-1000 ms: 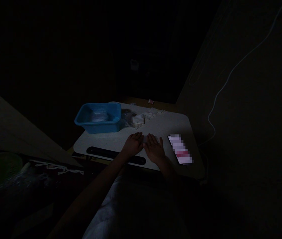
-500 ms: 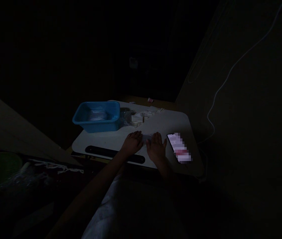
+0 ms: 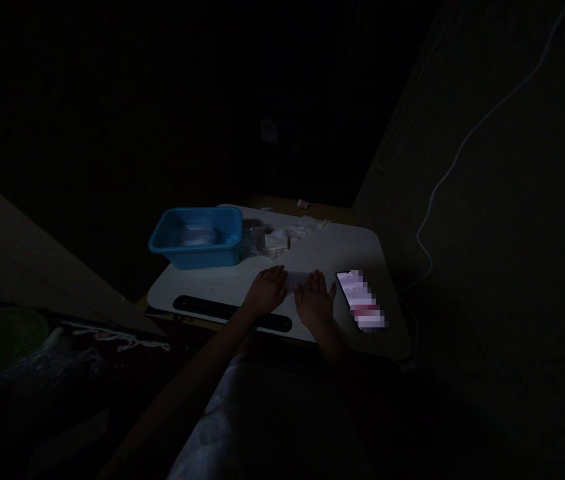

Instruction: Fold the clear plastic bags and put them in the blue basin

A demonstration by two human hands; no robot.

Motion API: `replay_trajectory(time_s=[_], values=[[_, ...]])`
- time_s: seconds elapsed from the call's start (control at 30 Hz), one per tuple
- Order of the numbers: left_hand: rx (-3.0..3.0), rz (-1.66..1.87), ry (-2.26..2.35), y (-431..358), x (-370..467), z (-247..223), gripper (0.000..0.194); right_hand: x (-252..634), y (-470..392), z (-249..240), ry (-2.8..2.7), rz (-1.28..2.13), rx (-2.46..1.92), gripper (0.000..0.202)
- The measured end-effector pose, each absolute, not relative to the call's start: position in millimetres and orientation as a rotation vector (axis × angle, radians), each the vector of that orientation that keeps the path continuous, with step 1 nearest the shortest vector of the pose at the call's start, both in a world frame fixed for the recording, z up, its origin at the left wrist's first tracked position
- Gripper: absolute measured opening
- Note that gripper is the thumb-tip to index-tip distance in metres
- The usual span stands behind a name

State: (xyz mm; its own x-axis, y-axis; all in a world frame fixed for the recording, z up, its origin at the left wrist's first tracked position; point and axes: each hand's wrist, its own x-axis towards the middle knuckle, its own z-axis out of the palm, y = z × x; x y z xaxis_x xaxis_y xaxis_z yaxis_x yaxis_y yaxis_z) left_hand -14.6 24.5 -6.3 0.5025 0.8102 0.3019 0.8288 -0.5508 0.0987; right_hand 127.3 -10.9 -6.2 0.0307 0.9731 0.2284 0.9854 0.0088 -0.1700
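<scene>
Both hands lie on a small white table (image 3: 362, 247) in dim light. My left hand (image 3: 266, 291) rests flat at the left end of a thin, pale, see-through piece (image 3: 298, 281), fingers stretched out. At its right end lies my right hand (image 3: 315, 300), palm down, with the thumb and fingers apart. The piece looks like plastic, but the dark hides its detail. A lit phone (image 3: 361, 300) is just right of my right hand. Behind my left hand are crumpled clear plastic (image 3: 255, 240) and white cloth or paper strips (image 3: 278, 240).
A blue basin (image 3: 202, 257) holding clear wrapped items (image 3: 197, 234) stands on the table's left. A black slot (image 3: 212, 308) runs along the near edge. A green basket (image 3: 2, 340) is at the lower left. A white cable (image 3: 455, 157) hangs on the right wall.
The whole view has shifted slightly, with the table and the things on it a little lower in the picture. Both hands keep nearly the same place on the pale piece.
</scene>
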Motion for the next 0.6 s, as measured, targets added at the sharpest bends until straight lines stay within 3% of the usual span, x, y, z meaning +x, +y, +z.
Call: replay_trajectory(time_s=[0.6], values=[[-2.668,-0.478,-1.480,23.9,-14.9,-5.3,0.041,127.0,-13.5,-4.4,-2.078,-0.153,-1.943,0.057]])
